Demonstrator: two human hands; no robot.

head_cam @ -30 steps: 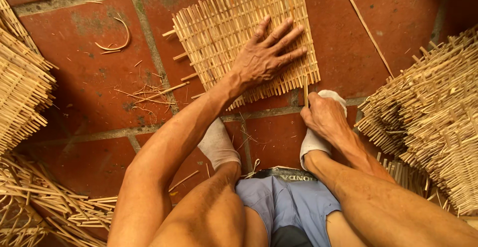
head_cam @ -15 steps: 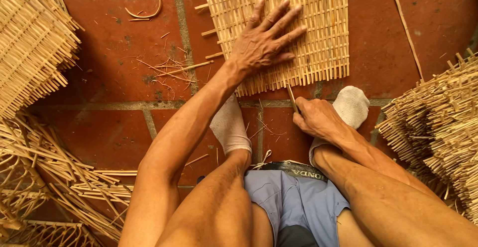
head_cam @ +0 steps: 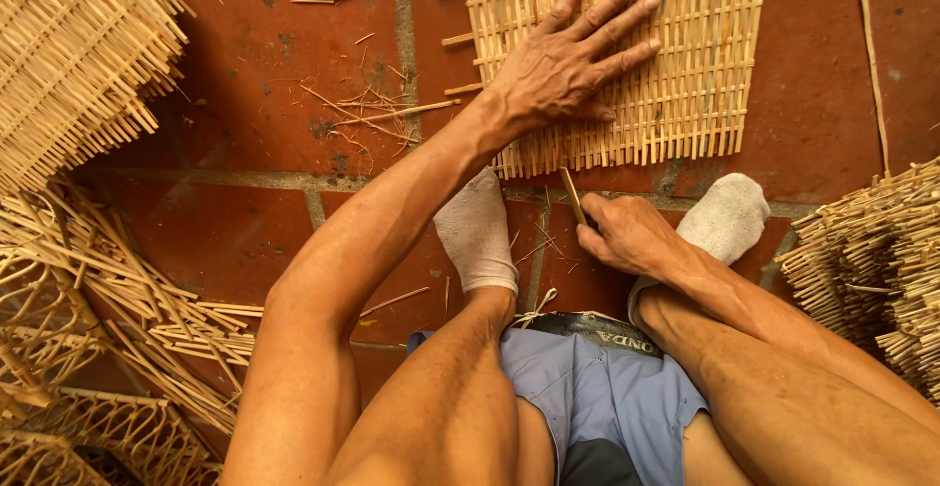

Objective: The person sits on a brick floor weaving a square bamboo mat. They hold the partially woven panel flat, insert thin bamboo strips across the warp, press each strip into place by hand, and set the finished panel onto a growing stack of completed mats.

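A flat woven mat of pale cane strips (head_cam: 676,65) lies on the red tile floor (head_cam: 245,104) ahead of me. My left hand (head_cam: 568,65) rests flat on it, fingers spread, pressing its near left part. My right hand (head_cam: 627,233) sits just below the mat's near edge, fingers closed on a thin cane strip (head_cam: 572,194) that points up toward that edge. Two feet in white socks, the left sock (head_cam: 477,231) and the right sock (head_cam: 727,217), lie on the floor on either side of the right hand.
A stack of woven panels (head_cam: 78,55) lies at the upper left. Loose cane frames and sticks (head_cam: 108,339) pile at the lower left. Another woven stack (head_cam: 871,261) stands at the right. Cane scraps (head_cam: 372,109) litter the tiles.
The view has shifted, so the mat and hands sit further right and higher. The left hand stays flat on the mat. The right hand has stayed at the mat's near edge, still holding the strip.
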